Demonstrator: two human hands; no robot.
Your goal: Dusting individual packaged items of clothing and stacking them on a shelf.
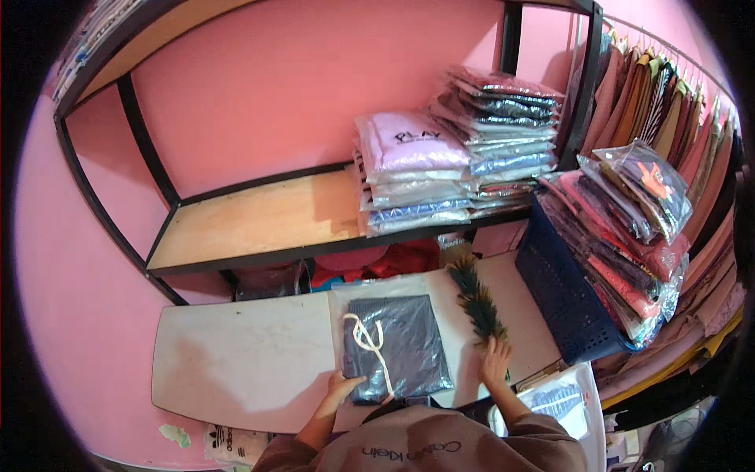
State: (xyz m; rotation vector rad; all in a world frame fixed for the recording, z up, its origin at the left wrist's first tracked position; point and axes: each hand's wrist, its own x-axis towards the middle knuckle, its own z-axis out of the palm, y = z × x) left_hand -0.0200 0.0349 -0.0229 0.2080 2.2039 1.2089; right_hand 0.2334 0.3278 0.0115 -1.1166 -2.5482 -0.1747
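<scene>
Fingers (491,348) of the right hand (496,366) lie on the near end of a bushy green strip (476,303), and I cannot tell if they are curled tight around it. From those fingers the strip runs away and a little to the left, flat on the pale surface (244,354). To the left of them, the left hand (341,387) rests at the near left corner of a dark folded cloth (409,334), with its fingers pointing right. I cannot tell if they pinch it or just lie on it. The cloth looks shiny, in a clear bag (377,289) whose top part sticks out past it, away from the fingers. A cream string (364,340) makes loops on the dark cloth, just past the left fingers, and its tail comes down to their right. To the right of the right fingers is a blue basket (554,303), full of bagged clothes (625,244) piled over its rim. Nearer to the person than the basket, just right of the right hand, is a white pack (560,405) with blue on it. Far past both hands, a wooden shelf (259,216) holds tall piles of bagged clothes, and more clothes hang in a row (653,102) far off to the right.
</scene>
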